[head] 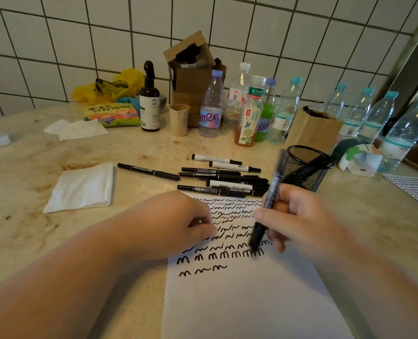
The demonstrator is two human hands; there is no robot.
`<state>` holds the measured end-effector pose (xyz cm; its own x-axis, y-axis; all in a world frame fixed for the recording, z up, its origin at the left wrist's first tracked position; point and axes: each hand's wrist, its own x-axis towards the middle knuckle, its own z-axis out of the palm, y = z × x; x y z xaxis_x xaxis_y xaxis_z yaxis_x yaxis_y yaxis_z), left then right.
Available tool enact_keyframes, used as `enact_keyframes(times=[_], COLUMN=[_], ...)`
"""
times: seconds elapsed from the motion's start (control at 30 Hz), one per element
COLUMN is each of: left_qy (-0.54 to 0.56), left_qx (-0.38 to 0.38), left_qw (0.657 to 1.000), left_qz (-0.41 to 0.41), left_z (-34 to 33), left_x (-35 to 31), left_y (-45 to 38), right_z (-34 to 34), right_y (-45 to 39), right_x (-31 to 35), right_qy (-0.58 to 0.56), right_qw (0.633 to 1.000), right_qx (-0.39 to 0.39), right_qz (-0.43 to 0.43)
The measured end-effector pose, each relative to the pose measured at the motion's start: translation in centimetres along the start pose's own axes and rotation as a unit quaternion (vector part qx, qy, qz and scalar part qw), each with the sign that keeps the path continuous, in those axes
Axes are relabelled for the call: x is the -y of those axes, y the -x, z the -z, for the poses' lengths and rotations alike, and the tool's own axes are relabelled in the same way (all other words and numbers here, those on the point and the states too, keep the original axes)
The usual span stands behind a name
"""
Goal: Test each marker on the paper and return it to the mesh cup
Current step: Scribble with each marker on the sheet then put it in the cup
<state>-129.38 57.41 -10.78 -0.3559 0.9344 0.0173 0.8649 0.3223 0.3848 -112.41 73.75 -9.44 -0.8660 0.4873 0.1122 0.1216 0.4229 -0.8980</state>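
Near the worktop's front edge, a right hand pinches a black marker, tip on the scribbled paper.
Left hand rests curled on the paper; grip unclear. Beyond lie loose markers; the mesh cup stands toward the right edge.

Two bare forearms and hands, no sleeves in sight

Both arms enter from the picture's lower edge, uncovered from edge to fingertips, one from about 7 o'clock and the other from about 4 o'clock. The left hand and the right hand show no ring, watch, bracelet or glove. Forearms look broad and smooth; the fingers are short with trimmed nails. The right hand's outline is slightly blurred.
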Motion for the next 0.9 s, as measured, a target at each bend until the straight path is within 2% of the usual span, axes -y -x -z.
enact_keyframes(times=[0.13, 0.47, 0.57, 0.7, 0.77, 0.83, 0.9], left_qy=[0.048, 0.054, 0.089, 0.188, 0.232, 0.263, 0.257], left_qx=[-0.002, -0.021, 0.025, 0.122, 0.16, 0.14, 0.053], left_qw=[0.999, 0.993, 0.992, 0.97, 0.956, 0.952, 0.964], left_qz=[-0.016, -0.106, -0.082, -0.09, -0.081, -0.07, -0.047], left_z=[0.1, -0.1, 0.2, 1.1, 1.8, 2.4, 2.4], left_x=[-0.4, -2.0, -2.1, -2.2, -1.6, -0.7, -0.1], left_y=[0.2, 0.1, 0.3, 0.7, 1.2, 1.6, 1.2], right_z=[-0.4, -0.9, -0.7, -0.2, 0.7, 2.0, 2.3], right_y=[0.7, 1.1, 1.1, 1.4, 1.4, 1.4, 1.2], right_x=[-0.8, -0.5, -0.5, -0.3, -0.6, -0.8, -1.0], right_qy=[-0.135, -0.233, -0.212, -0.21, -0.231, -0.238, -0.233], right_qw=[0.99, 0.964, 0.971, 0.965, 0.964, 0.966, 0.969], right_qx=[0.035, 0.124, 0.105, 0.136, 0.096, 0.037, 0.037], right_qz=[0.01, 0.023, 0.043, 0.082, 0.092, 0.092, 0.069])
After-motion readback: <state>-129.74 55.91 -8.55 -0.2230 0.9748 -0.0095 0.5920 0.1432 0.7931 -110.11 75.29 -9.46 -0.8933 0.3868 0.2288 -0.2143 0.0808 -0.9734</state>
